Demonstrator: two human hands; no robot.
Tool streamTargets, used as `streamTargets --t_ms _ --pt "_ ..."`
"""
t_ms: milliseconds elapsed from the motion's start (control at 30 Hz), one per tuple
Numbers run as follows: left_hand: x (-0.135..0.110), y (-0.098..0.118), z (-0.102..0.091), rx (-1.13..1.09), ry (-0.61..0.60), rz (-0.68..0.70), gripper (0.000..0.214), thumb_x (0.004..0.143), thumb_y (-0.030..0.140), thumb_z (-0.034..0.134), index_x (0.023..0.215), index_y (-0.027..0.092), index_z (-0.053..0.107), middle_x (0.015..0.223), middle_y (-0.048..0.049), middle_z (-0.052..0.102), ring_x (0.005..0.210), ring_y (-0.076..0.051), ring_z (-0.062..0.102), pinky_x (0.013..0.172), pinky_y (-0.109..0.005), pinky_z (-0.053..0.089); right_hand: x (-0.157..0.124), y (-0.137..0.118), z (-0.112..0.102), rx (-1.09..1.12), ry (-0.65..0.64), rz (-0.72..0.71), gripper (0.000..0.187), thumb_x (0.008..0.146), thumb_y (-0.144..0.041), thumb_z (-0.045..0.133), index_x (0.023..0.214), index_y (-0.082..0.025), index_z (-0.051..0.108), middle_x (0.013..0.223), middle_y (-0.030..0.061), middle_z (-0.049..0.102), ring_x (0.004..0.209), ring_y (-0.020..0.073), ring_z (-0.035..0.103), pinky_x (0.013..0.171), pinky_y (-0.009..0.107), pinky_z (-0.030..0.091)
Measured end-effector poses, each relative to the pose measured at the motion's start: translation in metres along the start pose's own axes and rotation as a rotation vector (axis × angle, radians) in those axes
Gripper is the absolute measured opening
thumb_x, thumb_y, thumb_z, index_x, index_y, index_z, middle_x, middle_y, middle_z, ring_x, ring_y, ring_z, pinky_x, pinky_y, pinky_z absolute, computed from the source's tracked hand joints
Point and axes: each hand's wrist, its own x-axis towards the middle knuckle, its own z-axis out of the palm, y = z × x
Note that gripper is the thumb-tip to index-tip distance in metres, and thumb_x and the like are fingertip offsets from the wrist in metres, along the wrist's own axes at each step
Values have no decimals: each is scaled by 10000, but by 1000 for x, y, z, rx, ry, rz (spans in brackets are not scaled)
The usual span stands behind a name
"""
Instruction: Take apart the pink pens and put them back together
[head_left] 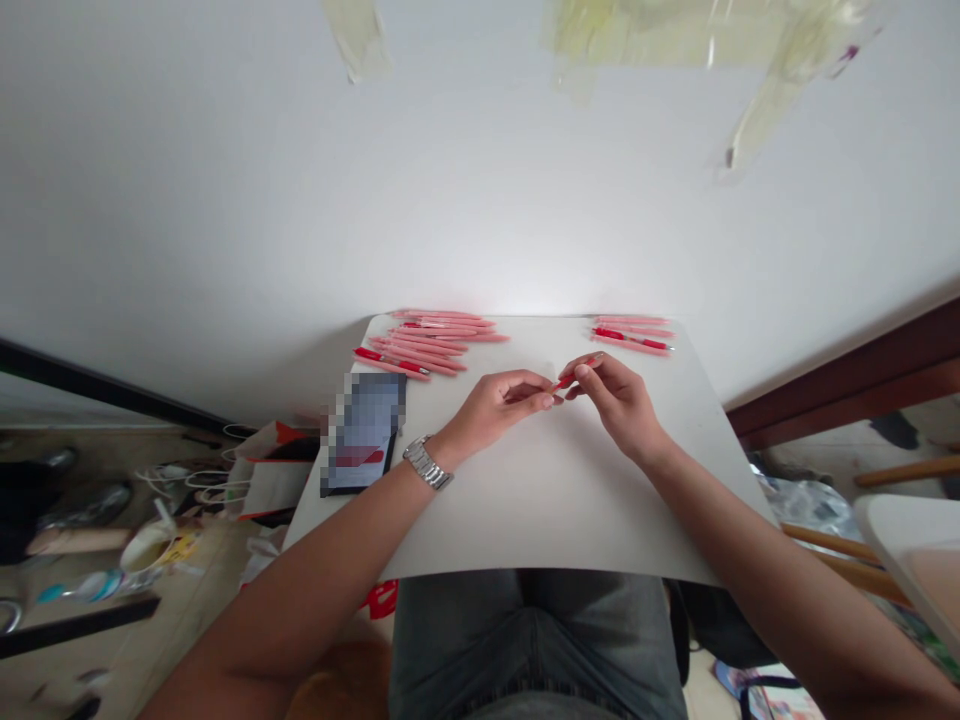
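Over the middle of the table, my left hand (517, 393) and my right hand (609, 395) meet at a red pen (570, 381). The left thumb and fingers pinch its left end, while the right thumb and fingers close round the other end. Much of the pen is covered by my fingers. At the back left lies a loose pile of pink pens (431, 345), with a red pen (390, 361) among them. Several more pink pens (634, 321) and a red pen with a silver tip (630, 338) rest at the back right, beyond my right hand.
A phone (364, 435) lies at the left side of the white table (525, 500), whose back edge meets a white wall (480, 200). On the floor to the left are a paper bag (281, 485) and a plastic bottle (94, 587). A white chair (915, 540) stands to the right.
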Motion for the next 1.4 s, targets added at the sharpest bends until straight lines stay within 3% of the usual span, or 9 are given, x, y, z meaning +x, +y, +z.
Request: streamTargets --t_ms 133,467,733,1200,1400 --pt "1 0 1 -4 12 59 332 954 420 745 1128 139 710 1179 -141 770 1172 -260 735 1040 -385 549 0 -3 -1 -9 107 -45 331 1011 -559 618 906 -249 668 984 54 688 855 200 673 772 402 622" --pt "1 -1 -1 170 93 126 292 958 415 731 1114 168 737 1146 -108 758 1076 -211 715 982 -327 554 0 -7 -4 15 292 -118 353 996 -599 616 891 -262 596 931 47 671 784 197 663 676 377 589" --pt "-2 6 0 106 107 184 241 985 357 705 1154 186 707 1297 -129 743 1302 -238 671 1168 -400 474 7 -3 -11 93 412 -79 358 1005 -614 589 902 -271 572 929 26 647 706 160 635 623 328 550" --pt "-2 2 0 46 106 224 234 961 349 746 1109 176 695 1321 -153 736 1330 -277 666 1174 -433 481 8 3 -11 164 386 -64 333 993 -558 650 909 -236 637 957 17 659 679 122 638 587 280 533" --pt "3 0 -5 -39 196 193 260 977 381 730 1107 181 628 1220 -139 761 1265 -284 706 997 -363 568 6 4 -9 157 311 -13 319 1000 -546 647 920 -238 657 906 11 658 683 129 648 601 287 539"
